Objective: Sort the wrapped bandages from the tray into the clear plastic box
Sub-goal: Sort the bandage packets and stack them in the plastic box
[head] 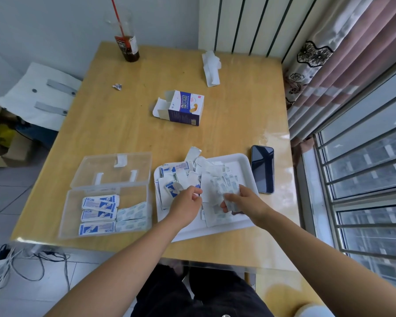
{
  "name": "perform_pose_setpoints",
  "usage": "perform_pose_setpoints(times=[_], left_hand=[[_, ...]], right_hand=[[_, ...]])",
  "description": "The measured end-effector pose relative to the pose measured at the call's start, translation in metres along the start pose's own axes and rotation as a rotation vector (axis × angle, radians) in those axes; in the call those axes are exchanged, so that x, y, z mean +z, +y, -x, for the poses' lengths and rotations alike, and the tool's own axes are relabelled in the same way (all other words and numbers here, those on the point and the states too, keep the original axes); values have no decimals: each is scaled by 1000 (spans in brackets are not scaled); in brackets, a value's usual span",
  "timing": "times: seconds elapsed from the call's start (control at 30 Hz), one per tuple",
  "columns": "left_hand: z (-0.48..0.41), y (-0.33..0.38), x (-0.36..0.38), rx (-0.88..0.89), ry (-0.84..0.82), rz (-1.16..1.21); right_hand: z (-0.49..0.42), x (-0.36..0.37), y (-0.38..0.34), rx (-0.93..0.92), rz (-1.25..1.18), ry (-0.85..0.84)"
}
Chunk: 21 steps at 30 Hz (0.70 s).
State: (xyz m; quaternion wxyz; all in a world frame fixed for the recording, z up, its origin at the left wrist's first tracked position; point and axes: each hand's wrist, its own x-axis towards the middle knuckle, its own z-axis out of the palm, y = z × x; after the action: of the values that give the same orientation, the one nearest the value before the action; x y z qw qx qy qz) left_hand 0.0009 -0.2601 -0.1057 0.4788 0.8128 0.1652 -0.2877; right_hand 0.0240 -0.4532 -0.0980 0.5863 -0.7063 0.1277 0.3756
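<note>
Over the tray [245,160], the right hand [244,200] grips a sheaf of bandages [226,186], long axis running away from the person; the left hand [185,208], nearer the box [133,194] left of the tray, curls its fingers [196,193] at the pile [169,172], grasp undetermined.

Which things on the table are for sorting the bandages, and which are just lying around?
For the job: wrapped bandages, white tray, clear plastic box.
Just lying about: phone, open bandage carton, drink cup with straw, crumpled tissue, paper scrap.
</note>
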Motion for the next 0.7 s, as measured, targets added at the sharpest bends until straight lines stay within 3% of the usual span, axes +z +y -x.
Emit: perform_pose_setpoints(times=[0.23,0.43,0.5,0.6,0.7], left_hand=[[13,17,8,-67,-185,483],[18,15,9,-148,-44,820],[16,9,1,-199,44,965],[16,1,-11,-288,136,1064],[20,-4,-17,-351,134,1009]], right_hand=[[9,30,-17,-72,192,-262],[11,41,-26,25,131,-444],[3,37,-24,68,172,-284],[-22,31,-17,64,234,137],[-45,35,-18,87,422,264]])
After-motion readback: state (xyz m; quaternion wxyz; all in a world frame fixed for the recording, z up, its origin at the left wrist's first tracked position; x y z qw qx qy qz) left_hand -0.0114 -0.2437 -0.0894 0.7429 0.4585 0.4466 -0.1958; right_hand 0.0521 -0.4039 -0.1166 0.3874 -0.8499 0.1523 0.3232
